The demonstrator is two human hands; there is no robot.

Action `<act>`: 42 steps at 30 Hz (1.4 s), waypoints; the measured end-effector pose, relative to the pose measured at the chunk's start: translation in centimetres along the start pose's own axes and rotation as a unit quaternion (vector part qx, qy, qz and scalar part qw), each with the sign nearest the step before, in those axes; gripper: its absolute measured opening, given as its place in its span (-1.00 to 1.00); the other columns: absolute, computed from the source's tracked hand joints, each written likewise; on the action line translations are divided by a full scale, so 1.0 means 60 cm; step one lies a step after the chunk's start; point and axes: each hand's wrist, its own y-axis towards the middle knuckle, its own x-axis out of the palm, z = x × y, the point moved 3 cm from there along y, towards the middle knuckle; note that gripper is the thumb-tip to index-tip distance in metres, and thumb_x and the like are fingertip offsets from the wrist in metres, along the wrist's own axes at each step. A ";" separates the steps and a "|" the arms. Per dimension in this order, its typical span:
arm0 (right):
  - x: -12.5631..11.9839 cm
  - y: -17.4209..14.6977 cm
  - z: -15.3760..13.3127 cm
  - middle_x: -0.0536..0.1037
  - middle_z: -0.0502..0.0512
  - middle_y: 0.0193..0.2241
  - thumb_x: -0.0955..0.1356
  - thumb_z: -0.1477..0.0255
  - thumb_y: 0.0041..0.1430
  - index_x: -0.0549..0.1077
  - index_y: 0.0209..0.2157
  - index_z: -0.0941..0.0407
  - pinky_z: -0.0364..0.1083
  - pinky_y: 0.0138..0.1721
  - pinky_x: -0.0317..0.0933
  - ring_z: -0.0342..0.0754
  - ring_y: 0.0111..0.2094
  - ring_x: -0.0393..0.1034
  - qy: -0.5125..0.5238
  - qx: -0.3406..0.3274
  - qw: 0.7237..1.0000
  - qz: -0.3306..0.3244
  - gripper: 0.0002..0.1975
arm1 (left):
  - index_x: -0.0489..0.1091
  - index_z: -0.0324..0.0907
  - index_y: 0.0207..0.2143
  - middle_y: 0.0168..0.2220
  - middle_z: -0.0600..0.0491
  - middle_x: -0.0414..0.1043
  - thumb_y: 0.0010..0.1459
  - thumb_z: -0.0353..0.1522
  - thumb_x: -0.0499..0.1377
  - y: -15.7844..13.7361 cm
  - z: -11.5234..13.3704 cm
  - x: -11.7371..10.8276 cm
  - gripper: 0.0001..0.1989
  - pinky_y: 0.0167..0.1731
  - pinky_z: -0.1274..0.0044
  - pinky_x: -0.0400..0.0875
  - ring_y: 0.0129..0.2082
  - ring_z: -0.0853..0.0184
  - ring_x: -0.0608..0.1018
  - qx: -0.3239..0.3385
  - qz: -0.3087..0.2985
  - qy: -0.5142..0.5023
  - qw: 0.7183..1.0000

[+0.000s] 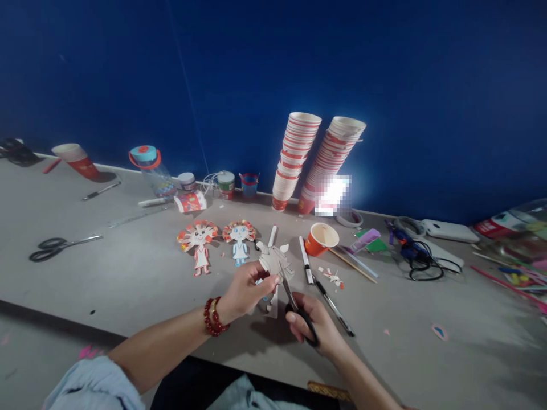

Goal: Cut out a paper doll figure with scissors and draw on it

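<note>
Between thumb and fingers, my left hand point(250, 287) grips a pale paper cutout point(270, 261) with a ragged, petal-like edge. My right hand point(314, 322) is closed around the black handles of a pair of scissors point(291, 296), whose blades reach up against the cutout. Below the cutout a white strip of paper is partly hidden by my hands. Two paper dolls lie flat to the left: one in a red-edged dress point(201, 253), one in a blue-edged dress point(240, 245).
Two tall stacks of paper cups point(294, 162) point(331, 156) lean near the blue wall. An orange cup point(318, 239), markers point(306, 262) and paper scraps point(331, 278) lie right of my hands. Other scissors point(64, 246) rest at left. A tangled black cable point(421, 262) lies at right.
</note>
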 end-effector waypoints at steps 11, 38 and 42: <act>-0.009 0.000 -0.002 0.15 -0.16 -0.75 0.28 -0.19 0.00 0.10 -0.57 0.05 -0.17 -0.62 -0.13 -0.20 -0.69 0.02 -0.040 -0.010 0.999 0.022 -0.41 | 0.37 -0.24 -0.45 -0.53 0.09 0.33 0.13 -0.23 0.19 0.000 0.003 -0.003 -0.76 -0.46 0.59 0.26 -0.52 0.43 0.36 -0.007 -0.006 0.003 1.000; -0.006 -0.001 0.011 0.15 -0.14 -0.72 0.27 -0.08 0.10 0.06 -0.57 0.04 -0.15 -0.60 -0.18 -0.18 -0.67 0.02 -0.092 -0.042 0.993 0.054 -0.48 | 0.37 -0.26 -0.43 -0.52 0.09 0.31 0.12 -0.24 0.18 0.001 0.005 -0.001 -0.76 -0.46 0.59 0.27 -0.52 0.44 0.35 -0.019 -0.008 -0.009 1.000; -0.006 -0.001 0.012 0.14 -0.14 -0.72 0.27 -0.07 0.11 0.07 -0.57 0.04 -0.15 -0.60 -0.18 -0.19 -0.67 0.02 -0.106 -0.060 0.991 0.061 -0.48 | 0.37 -0.26 -0.43 -0.53 0.09 0.31 0.12 -0.21 0.19 0.001 0.004 -0.001 -0.73 -0.46 0.59 0.27 -0.52 0.44 0.35 -0.011 -0.017 -0.013 1.000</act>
